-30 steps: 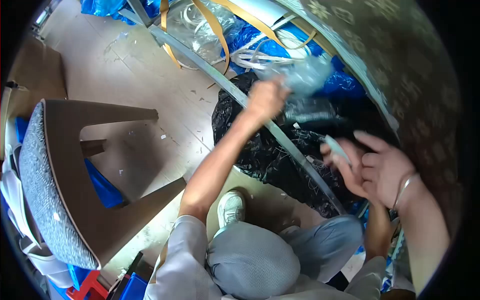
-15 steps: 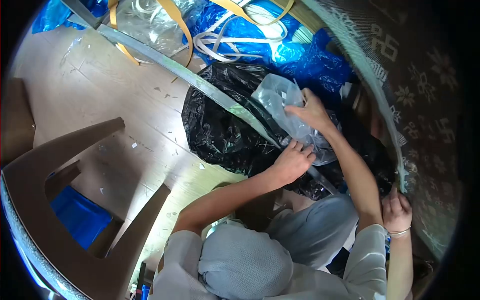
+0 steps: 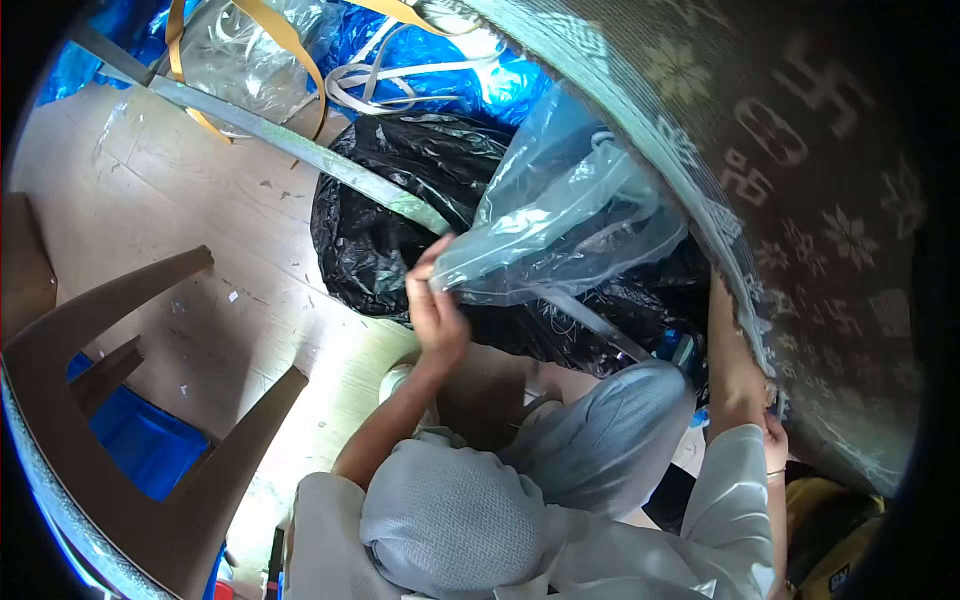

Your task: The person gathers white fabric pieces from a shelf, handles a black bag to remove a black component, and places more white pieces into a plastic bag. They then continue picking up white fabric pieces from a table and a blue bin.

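At the lower right, my right hand (image 3: 775, 440) is closed at the edge of a brown patterned cloth (image 3: 810, 200); a bracelet circles its wrist. The fingers are partly hidden by a co-worker's forearm and the cloth. My left hand is not in view. The cloth has pale flower and geometric motifs and a light, frayed border. Below me, a co-worker in a grey head covering (image 3: 450, 520) pulls at a clear plastic bag (image 3: 560, 220) with a blurred hand (image 3: 437, 310). Their other arm (image 3: 735, 350) reaches under the cloth, its hand hidden.
Under the clear bag lies a black plastic bag (image 3: 360, 250), crossed by a metal bar (image 3: 300, 150). Blue plastic (image 3: 430, 85) with white straps and yellow bands sits at the top. A brown chair (image 3: 80, 450) stands at the left on the littered wooden floor (image 3: 240, 200).
The view has shifted and the cloth covers more of the right side. The co-worker has spread the clear bag leftward; their other hand went under the cloth. My hand is now more hidden.
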A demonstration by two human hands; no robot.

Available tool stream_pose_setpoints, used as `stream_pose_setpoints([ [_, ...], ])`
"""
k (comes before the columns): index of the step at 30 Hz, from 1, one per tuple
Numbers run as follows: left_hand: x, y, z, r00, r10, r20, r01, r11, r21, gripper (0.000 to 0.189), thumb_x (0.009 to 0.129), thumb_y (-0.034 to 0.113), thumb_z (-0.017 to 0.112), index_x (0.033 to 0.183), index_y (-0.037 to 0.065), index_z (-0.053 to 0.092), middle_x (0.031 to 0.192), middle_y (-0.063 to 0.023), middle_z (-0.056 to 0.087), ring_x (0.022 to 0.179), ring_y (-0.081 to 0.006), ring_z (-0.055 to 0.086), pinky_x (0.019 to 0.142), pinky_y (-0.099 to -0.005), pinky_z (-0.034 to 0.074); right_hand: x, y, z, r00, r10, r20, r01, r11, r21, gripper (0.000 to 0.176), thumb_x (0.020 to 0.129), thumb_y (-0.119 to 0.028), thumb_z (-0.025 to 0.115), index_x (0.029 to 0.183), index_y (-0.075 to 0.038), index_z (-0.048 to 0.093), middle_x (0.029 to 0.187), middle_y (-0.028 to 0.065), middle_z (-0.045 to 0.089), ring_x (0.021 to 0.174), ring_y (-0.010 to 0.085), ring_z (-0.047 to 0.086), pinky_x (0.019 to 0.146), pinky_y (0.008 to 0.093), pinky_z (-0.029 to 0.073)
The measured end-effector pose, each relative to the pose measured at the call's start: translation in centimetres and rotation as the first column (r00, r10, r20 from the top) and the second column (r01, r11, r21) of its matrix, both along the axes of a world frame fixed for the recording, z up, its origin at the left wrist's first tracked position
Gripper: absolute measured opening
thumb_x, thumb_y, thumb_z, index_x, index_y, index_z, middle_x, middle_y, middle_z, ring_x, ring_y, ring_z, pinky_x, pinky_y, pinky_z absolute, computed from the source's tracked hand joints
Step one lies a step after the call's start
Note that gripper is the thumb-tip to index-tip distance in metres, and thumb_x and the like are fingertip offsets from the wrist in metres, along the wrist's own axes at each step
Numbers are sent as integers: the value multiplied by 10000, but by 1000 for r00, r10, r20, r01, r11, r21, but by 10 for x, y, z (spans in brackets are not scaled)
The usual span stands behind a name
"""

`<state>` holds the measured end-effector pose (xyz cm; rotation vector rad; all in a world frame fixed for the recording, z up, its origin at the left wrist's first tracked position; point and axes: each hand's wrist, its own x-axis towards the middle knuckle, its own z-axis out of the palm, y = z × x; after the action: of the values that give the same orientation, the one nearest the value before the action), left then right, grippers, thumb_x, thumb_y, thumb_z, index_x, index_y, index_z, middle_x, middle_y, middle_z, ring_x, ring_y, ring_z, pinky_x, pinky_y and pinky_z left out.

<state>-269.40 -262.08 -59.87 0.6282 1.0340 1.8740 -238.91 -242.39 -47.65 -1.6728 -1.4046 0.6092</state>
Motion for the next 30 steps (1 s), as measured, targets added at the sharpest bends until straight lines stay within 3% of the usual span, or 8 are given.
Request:
stream_pose_setpoints([
  [4,-14,-18,-17,797,-23,-604,67,997,50,108,928,1,446,1003,-19,522,1199,-240,566,1108,-333,578,936,-403,470,20,-10,-12,995,-29,92,30,1000,-5,437,793,-197,726,1153,6,581,1022,128,645,931,207,604,803,332,482],
  [9,-14,-21,25,425,-329,-843,629,777,15,306,808,148,696,1065,36,575,1237,-154,582,1010,-338,601,828,-387,500,42,-36,-17,970,-64,236,72,997,-23,422,802,-183,719,1154,3,581,1039,138,641,950,224,608,811,340,483],
  [15,-49,54,68,261,30,-965,392,910,135,159,759,121,698,879,42,631,1004,-120,637,831,-265,629,801,-374,505,60,-65,5,877,-67,476,117,990,-76,404,813,-167,711,1157,-1,580,1059,151,636,974,245,613,819,348,485],
  [20,-78,162,56,-326,-365,-872,-151,931,-333,593,843,439,620,1229,-3,533,1176,-195,569,1083,-334,558,880,-418,466,22,-72,61,590,-58,806,47,998,38,389,822,-153,704,1158,-3,579,1075,162,633,993,262,617,826,356,486],
  [21,-78,177,43,-185,-698,-692,-2,704,-710,714,832,567,586,1295,30,504,1119,-173,618,1039,-307,609,822,-410,492,0,-68,70,535,-65,842,-38,994,101,386,824,-150,703,1159,-4,579,1079,164,632,997,266,617,828,357,486],
  [23,-66,172,39,-435,-676,-594,60,637,-769,708,818,616,568,1239,47,560,1005,-137,672,936,-281,656,754,-396,506,-56,-52,78,482,-1,876,-277,948,154,380,827,-145,700,1160,-5,579,1085,168,630,1005,272,619,830,360,487],
  [26,-63,157,40,-402,-684,-609,175,595,-784,602,847,590,535,1086,50,647,930,-110,696,899,-257,669,742,-370,499,-159,6,40,416,398,817,-636,770,-51,372,833,-137,696,1161,-7,578,1095,175,628,1017,283,621,835,365,487],
  [30,-71,142,40,-332,-695,-638,282,573,-770,527,863,571,516,927,90,722,920,-85,706,914,-244,668,769,-358,503,-241,84,-97,466,672,576,-519,735,-437,443,737,-261,794,1040,-2,601,935,162,623,879,289,629,750,377,499],
])
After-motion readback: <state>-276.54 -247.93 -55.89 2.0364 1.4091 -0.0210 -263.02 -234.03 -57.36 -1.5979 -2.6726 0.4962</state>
